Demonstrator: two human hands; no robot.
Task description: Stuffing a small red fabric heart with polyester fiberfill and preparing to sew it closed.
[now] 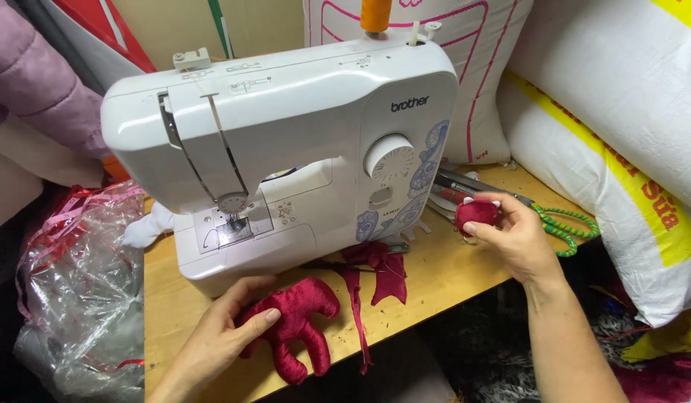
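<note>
My left hand (215, 339) rests on a dark red stuffed toy body (297, 328) with short legs, lying on the wooden table (174, 313) in front of a white sewing machine (286, 142). My right hand (517, 239) holds up a small dark red stuffed toy head (476, 213) with white ear tips, at the right of the machine. Dark red fabric scraps (375, 272) lie between the two hands.
Scissors with green-wrapped handles (562, 222) lie at the right behind my right hand. Big white sacks (621, 134) stand at the right and rear. A crumpled clear plastic bag (77, 291) hangs left of the table. An orange thread spool (376, 15) tops the machine.
</note>
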